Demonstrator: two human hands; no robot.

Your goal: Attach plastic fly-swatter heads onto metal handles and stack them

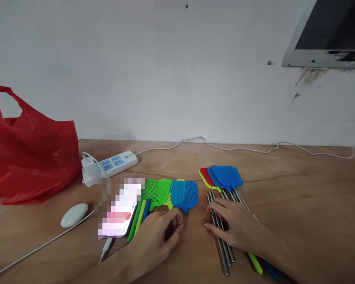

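Pale wall (177, 79) backs the whole scene, with a dark panel (334, 29) at the upper right and a white cable (201, 138) trailing along the rear of a wooden tabletop (310, 197). At the far left I see a red bag (32, 157); near it sit a power strip (120, 163) and a white oval thing (74, 215). A lit phone (124, 213) lies to the right of that, its cord plugged in.

Beside the phone lie green, yellow and blue handles (133, 227), and just behind my left hand (152, 234) the loose heads (191, 193) in the same colours overlap. That hand's fingers curl toward the thumb around a visibly bare hollow; what the palm hides, I can't tell.

My right hand (235, 223) lies across several metal rods (223, 252), thumb and forefinger apart; I can't tell whether its fingers grip them. Assembled swatters (226, 176) lie partly under it, blue and red heads behind, yellow, red and blue handles in front.
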